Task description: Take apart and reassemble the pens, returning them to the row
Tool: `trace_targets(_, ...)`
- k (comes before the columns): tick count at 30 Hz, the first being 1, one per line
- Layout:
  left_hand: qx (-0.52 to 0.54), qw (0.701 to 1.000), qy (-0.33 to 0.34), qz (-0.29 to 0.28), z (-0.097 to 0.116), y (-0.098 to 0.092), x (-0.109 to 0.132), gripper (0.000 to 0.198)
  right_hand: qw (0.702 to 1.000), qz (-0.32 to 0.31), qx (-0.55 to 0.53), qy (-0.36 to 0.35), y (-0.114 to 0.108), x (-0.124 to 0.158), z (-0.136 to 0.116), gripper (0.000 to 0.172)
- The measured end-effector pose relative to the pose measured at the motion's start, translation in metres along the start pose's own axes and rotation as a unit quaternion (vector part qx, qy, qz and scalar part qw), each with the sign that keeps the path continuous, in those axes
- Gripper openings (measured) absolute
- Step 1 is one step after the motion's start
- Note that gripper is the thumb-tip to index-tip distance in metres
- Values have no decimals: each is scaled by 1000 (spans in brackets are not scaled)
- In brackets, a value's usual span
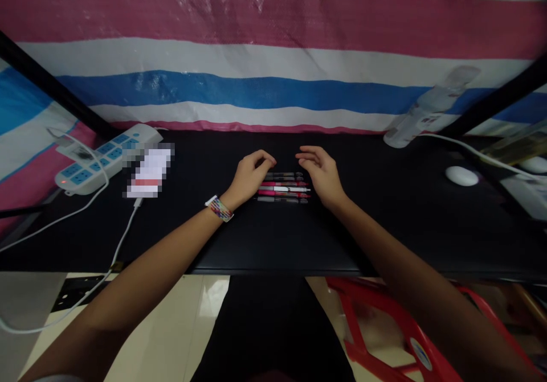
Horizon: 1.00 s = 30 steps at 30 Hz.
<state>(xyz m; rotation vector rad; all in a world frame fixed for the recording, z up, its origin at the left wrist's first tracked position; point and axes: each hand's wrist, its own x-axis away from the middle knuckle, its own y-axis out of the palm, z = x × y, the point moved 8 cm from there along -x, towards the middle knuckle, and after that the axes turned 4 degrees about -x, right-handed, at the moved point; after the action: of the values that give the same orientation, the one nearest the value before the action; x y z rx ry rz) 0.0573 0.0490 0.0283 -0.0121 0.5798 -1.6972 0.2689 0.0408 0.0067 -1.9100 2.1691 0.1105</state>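
Several pens (284,189) lie side by side on the black tabletop, some pink-red, some dark or clear, and one white and pink. My left hand (250,177) is at their left ends, its fingers loosely curved with the thumb close to the index finger; I see nothing held in it. It partly covers those pen ends, so whether it touches them I cannot tell. Just beyond the right ends, my right hand (325,176) is open, thumb and fingers bent toward the pens with nothing between them. A multicoloured woven watch band (220,208) circles my left wrist.
At left are a white power strip (109,157) and a blurred-out phone (149,171) on a white cable. A clear bottle (431,109), a white mouse (462,176) and another cable are at right. Behind hangs a striped sheet (265,91). Below stands a red stool (384,313).
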Motion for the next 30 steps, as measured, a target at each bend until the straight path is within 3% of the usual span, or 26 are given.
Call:
trace_targets(3,21,999,-27,37,0,-1,2,19,1000,21,-19,-1,0,12,4,39)
trace_targets(6,48,997,-32,41,2,2,2,18,1000,8,-25,-11,8,18,5,42)
trace_targets(17,80,995,-23,51,4,2,0,24,999,0,14,-49,16,11,10,42)
trace_targets(30,98,993,-33,60,1,3,-3,20,999,1,-7,-32,22,11,4,36)
